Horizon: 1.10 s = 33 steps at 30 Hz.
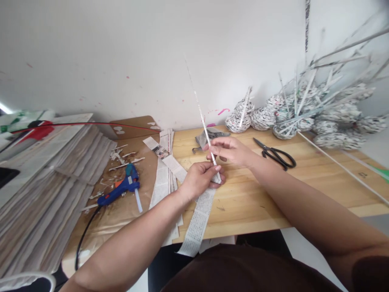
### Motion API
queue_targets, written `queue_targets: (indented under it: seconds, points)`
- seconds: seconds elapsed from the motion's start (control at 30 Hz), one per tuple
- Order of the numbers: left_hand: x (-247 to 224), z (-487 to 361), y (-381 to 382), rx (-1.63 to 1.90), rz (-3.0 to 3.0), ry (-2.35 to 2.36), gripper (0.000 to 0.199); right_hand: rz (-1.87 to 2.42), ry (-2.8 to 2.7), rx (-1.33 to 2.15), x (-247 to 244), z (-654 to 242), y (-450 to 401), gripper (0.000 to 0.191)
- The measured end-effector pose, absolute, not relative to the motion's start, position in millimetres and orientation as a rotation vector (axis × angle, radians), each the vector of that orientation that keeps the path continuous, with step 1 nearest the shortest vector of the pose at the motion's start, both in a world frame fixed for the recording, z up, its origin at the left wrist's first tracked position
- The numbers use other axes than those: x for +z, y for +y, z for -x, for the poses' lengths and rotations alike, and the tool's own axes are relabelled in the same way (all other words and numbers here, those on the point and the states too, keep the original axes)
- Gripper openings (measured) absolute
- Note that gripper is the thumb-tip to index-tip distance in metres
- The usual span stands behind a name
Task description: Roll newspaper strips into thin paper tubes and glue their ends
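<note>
A thin rolled newspaper stick (199, 106) rises up and to the left from between my hands. My left hand (202, 176) pinches its lower end, where a flat printed paper strip (199, 219) hangs down past the table's front edge. Just above, my right hand (226, 150) has its fingers curled round the stick. Beneath and left of my left hand lie more cut newspaper strips (161, 184). Behind my right hand sits a crumpled grey cloth (209, 137).
Black-handled scissors (275, 154) lie right of my hands. Woven paper pieces (264, 117) with long sticks stand against the wall. At the left are a blue glue gun (121, 188), paper scraps (121, 158) and a tall newspaper stack (57, 190) on the wooden table (252, 202).
</note>
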<state>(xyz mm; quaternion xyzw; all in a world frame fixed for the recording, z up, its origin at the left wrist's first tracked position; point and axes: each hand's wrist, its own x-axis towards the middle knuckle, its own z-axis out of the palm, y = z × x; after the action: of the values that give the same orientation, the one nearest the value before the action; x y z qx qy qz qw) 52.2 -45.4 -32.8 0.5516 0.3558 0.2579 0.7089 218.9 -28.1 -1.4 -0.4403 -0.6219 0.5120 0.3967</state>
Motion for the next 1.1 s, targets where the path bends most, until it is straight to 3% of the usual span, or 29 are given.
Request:
queue_targets:
  seconds: [0.43,0.77,1.1]
  points:
    - [-34,-51,-44,0.619,-1.307,0.804,0.025,1.314,-1.853,1.213,25,-220,-36,0.046]
    - [-33,-48,-44,0.514,-1.420,0.785,0.030,1.231,-1.653,1.232,-3,-225,-41,0.040]
    - [-24,-48,-51,0.485,-1.430,0.783,0.030,1.176,-1.579,1.195,-1,-223,-45,0.033]
